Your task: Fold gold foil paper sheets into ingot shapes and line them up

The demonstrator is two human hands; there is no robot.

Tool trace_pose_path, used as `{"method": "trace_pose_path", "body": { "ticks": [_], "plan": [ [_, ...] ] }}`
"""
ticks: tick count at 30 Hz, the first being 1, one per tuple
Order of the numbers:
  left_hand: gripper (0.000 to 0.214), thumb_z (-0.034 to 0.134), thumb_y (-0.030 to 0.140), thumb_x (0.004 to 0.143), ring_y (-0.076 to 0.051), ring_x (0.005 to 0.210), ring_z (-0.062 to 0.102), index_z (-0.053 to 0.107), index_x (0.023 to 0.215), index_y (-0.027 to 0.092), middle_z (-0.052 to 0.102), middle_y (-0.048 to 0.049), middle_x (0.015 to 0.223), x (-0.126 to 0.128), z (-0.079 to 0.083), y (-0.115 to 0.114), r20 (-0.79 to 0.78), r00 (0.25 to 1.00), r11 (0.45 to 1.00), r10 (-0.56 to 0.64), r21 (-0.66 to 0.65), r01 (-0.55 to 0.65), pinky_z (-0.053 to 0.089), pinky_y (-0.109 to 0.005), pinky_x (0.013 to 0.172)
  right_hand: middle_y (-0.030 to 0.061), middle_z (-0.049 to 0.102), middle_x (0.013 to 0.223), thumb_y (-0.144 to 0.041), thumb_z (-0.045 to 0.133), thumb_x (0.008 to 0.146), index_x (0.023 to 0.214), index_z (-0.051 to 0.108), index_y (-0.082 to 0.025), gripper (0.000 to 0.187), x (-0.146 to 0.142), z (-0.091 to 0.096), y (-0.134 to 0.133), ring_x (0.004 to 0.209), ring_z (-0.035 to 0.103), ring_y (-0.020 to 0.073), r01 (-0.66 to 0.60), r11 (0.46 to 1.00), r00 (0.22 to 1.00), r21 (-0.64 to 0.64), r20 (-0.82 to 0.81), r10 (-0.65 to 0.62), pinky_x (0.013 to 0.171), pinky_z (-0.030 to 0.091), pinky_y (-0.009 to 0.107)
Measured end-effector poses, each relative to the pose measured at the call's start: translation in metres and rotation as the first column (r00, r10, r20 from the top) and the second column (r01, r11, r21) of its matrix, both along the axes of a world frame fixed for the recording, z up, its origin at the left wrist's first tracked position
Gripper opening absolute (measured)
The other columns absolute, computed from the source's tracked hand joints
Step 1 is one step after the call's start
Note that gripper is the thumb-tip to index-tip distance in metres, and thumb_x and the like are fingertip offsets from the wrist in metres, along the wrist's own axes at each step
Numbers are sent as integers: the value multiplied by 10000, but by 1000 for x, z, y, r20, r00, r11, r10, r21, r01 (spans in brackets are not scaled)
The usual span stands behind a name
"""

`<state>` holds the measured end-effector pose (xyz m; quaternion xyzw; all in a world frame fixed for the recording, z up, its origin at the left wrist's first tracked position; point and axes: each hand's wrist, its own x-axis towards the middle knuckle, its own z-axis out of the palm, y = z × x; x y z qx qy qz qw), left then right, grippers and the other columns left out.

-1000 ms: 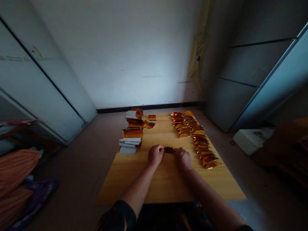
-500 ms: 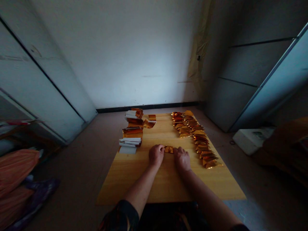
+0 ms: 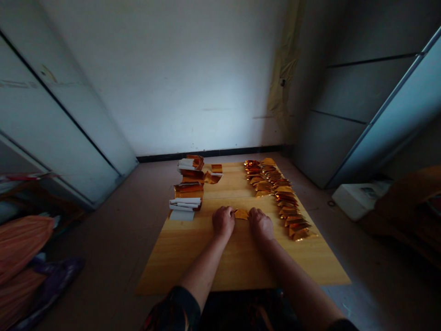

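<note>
Between my two hands, just above or on the wooden board (image 3: 241, 257), is a small piece of folded gold foil paper (image 3: 241, 214). My left hand (image 3: 223, 221) is closed on its left end, fingertips pinched. At its right end my right hand (image 3: 261, 223) is closed the same way, fingers curled. The fingertips are partly hidden behind the knuckles. To the right lie two rows of folded gold foil pieces (image 3: 288, 202), standing close together. On the left are stacks of foil sheets (image 3: 189, 189), some showing white backs (image 3: 186, 203).
A loose foil sheet (image 3: 217, 168) and a curled one (image 3: 212, 178) lie near the board's far edge. Beyond is a white wall (image 3: 193, 92). Cabinets stand left (image 3: 69, 115) and right (image 3: 365, 105). A white box (image 3: 353, 201) sits on the floor at right.
The foil between my hands looks smoother and flatter now, where it was crinkled and shiny before. Both hands stay in nearly the same place. The view has shifted slightly.
</note>
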<state>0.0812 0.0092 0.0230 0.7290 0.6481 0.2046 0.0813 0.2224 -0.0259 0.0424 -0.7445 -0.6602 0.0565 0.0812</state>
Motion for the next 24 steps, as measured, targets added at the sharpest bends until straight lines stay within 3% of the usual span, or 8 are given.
{"method": "trace_pose_path", "body": {
  "ticks": [6,10,18,24],
  "plan": [
    [157,507,217,847,-166,835,579,664,848,213,665,-44,861,1,5,0,-53,999,1000,12,-21,-13,378,-263,698,22,624,949,-279,423,921,939,592,-231,175,8,3,4,763,593,117,-24,999,996,-26,-88,22,578,304,226],
    [169,512,193,838,-180,870,560,647,933,230,653,-44,889,0,7,-3,-80,997,1000,2,-1,-2,367,-282,719,19,614,965,-328,422,928,957,600,-252,196,12,3,7,761,594,118,-35,999,998,-38,-59,33,572,306,226],
    [248,481,208,868,-199,939,464,679,950,334,567,-51,919,-4,7,-8,-100,975,976,-196,72,204,330,-325,781,37,606,974,-392,427,926,984,578,-247,217,14,0,13,733,602,122,-48,998,999,-35,9,49,571,334,222],
    [281,476,179,866,-206,935,456,701,952,324,572,-69,878,-2,7,-3,-124,947,952,-296,41,303,322,-355,811,34,630,969,-271,463,894,956,614,-228,169,15,1,15,770,598,121,-79,995,989,62,-117,86,613,357,205]
  ]
}}
